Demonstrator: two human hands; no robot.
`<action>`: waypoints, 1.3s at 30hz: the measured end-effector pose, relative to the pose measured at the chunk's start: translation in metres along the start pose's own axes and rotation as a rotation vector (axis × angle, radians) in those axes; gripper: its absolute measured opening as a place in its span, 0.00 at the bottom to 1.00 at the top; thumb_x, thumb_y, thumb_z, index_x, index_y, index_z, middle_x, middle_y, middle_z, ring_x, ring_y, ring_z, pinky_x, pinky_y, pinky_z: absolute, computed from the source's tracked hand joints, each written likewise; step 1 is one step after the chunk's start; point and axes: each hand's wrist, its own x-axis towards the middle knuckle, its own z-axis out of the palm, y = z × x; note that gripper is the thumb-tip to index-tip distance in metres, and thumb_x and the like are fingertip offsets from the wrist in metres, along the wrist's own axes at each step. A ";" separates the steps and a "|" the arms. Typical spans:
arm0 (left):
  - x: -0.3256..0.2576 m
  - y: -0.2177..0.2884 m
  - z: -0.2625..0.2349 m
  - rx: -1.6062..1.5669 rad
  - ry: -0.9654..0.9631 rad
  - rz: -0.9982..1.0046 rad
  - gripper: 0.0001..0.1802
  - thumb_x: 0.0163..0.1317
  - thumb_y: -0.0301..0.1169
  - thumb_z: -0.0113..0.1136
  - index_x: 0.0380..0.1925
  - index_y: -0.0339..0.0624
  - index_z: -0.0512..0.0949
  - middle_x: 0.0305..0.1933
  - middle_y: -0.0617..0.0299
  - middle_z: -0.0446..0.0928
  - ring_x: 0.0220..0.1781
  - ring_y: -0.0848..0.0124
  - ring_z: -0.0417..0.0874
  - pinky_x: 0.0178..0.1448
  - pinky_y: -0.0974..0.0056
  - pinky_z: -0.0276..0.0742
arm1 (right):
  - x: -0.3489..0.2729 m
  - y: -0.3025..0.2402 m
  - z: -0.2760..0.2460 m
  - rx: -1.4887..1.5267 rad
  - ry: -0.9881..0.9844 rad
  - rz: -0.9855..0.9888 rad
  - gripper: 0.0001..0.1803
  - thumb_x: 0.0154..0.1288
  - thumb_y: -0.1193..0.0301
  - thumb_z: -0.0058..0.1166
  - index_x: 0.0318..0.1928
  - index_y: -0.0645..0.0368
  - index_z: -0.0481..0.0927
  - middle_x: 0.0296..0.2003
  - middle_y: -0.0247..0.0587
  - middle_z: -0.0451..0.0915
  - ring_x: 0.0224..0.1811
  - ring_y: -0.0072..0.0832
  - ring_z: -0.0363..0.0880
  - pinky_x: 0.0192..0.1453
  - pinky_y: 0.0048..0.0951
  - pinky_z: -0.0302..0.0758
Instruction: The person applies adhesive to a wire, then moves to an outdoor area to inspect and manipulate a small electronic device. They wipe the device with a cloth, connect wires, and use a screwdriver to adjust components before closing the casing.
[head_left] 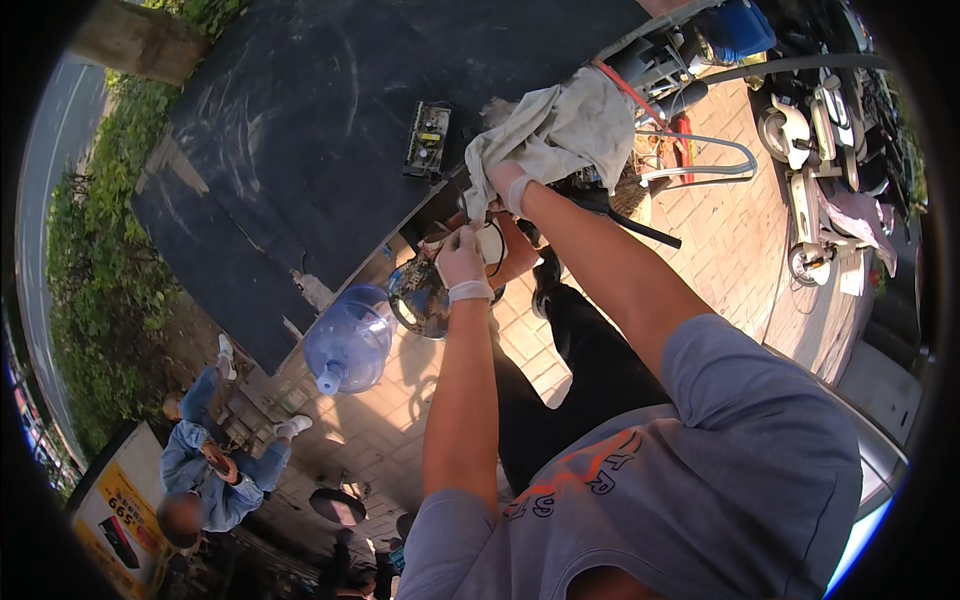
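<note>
Wrinkled pale cloth [572, 128], snug in grip of right hand [509, 184]; left hand [462, 262] curled, grip unclear.

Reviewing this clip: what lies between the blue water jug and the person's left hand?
A round, shiny container lies between the jug and left hand, in the head view.

I'm at what looks like an outdoor roadside repair stall: a black-topped table [300, 110] with a bare circuit board [425, 147], brick paving [740, 250], parked scooters [789, 133], hedge [110, 215] and road [75, 105].
</note>
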 end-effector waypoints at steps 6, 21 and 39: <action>0.009 -0.008 0.005 0.414 -0.073 0.175 0.16 0.65 0.35 0.56 0.39 0.30 0.80 0.26 0.64 0.76 0.28 0.77 0.72 0.35 0.69 0.69 | -0.033 -0.007 0.020 -0.458 -0.034 -0.253 0.12 0.62 0.64 0.52 0.31 0.59 0.80 0.21 0.40 0.79 0.15 0.32 0.75 0.13 0.34 0.67; 0.000 -0.002 0.009 -0.165 -0.155 -0.108 0.11 0.70 0.34 0.52 0.37 0.39 0.78 0.21 0.72 0.65 0.18 0.79 0.59 0.24 0.71 0.55 | 0.039 0.038 0.006 -0.624 0.012 -0.334 0.13 0.66 0.68 0.46 0.32 0.63 0.81 0.30 0.50 0.82 0.29 0.41 0.82 0.28 0.40 0.77; 0.013 -0.013 0.022 0.126 -0.123 -0.056 0.11 0.70 0.37 0.53 0.36 0.40 0.74 0.20 0.69 0.68 0.15 0.79 0.63 0.17 0.71 0.56 | -0.019 0.016 0.007 -0.013 -0.185 0.001 0.11 0.65 0.64 0.55 0.38 0.60 0.78 0.28 0.41 0.80 0.24 0.34 0.79 0.24 0.37 0.76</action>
